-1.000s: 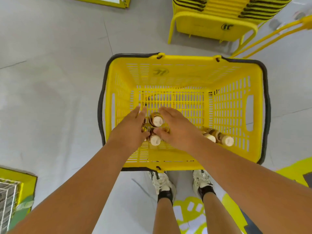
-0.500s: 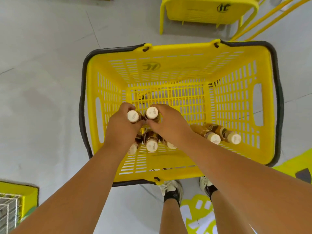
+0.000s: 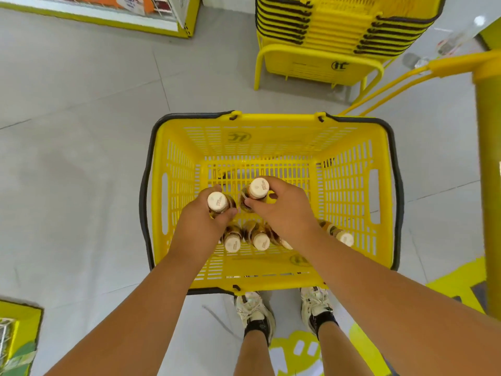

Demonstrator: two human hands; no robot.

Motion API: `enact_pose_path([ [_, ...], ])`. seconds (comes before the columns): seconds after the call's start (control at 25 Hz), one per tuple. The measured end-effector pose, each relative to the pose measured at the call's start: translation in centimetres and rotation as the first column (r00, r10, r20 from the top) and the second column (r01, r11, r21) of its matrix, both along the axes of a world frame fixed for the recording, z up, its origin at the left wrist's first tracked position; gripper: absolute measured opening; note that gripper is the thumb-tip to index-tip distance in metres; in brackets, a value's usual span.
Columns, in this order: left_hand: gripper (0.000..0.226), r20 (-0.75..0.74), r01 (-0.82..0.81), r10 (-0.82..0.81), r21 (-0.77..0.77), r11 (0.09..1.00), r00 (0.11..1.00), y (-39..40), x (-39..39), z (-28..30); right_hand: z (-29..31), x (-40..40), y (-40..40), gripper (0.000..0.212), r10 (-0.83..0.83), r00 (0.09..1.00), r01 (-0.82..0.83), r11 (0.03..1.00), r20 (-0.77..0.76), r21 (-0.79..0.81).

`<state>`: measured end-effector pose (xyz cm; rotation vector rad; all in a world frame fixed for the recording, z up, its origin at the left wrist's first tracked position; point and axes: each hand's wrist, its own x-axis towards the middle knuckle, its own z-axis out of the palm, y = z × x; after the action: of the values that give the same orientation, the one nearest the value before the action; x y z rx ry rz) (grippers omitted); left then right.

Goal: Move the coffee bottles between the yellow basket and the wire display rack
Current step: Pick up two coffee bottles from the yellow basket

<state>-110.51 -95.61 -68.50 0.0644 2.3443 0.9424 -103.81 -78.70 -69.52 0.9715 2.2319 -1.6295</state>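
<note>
Grey floor tiles (image 3: pixel 81 131) fill most of the view, and on them stands the yellow basket (image 3: pixel 271 280), its black handles folded down along the rim, just ahead of the person's white sneakers (image 3: pixel 253 308). Both arms reach down into it. The left hand (image 3: pixel 200 223) has its fingers (image 3: pixel 229 213) and thumb curled round the neck of one coffee bottle (image 3: pixel 217 201), held upright with its pale cap toward the camera. The right hand (image 3: pixel 284 210) grips a second coffee bottle (image 3: pixel 259 187) the same way, just beside the first and slightly farther from the person. Below the hands, three more bottles (image 3: pixel 260 240) lie close together on the basket floor with caps pointing toward the near wall, the rightmost half hidden under the right wrist. Another bottle (image 3: pixel 343 236) lies at an angle near the right wall, partly covered by the right forearm. Beyond the basket, a stack of nested yellow baskets (image 3: pixel 339 31) sits in a yellow tube frame. At top left is the edge of a yellow-trimmed display shelf (image 3: pixel 151 12). A yellow post (image 3: pixel 488 172) runs down the right edge. At the lower left corner a bit of white wire grid in a yellow frame (image 3: pixel 10 335) shows; whether it is the display rack cannot be told.
</note>
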Motion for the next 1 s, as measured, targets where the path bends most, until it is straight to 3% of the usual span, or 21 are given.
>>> enact_pose_path([
  [0.2, 0.043, -0.073, -0.101, 0.108, 0.099, 0.99, 0.991, 1.3, 0.2, 8.8, 9.2, 1.1, 2.3, 0.038, -0.039, 0.996, 0.044, 0.997, -0.076, 0.057],
  [0.48, 0.037, -0.176, -0.239, 0.286, 0.248, 0.939, 0.942, 1.8, 1.1, 29.2, 29.6, 3.3, 4.8, 0.033, -0.01, 0.98, 0.038, 0.99, -0.196, 0.136],
  [0.72, 0.024, -0.252, -0.155, 0.264, 0.382, 0.911, 0.931, 1.3, 1.6, 43.9, 45.7, 4.2, 6.7, 0.04, 0.009, 0.924, 0.06, 0.984, -0.382, 0.168],
  [1.0, 0.046, -0.394, -0.176, 0.362, 0.434, 0.884, 0.845, -1.2, 2.3, 57.5, 58.1, 4.0, 7.9, 0.019, 0.081, 0.865, 0.012, 0.983, -0.495, 0.182],
])
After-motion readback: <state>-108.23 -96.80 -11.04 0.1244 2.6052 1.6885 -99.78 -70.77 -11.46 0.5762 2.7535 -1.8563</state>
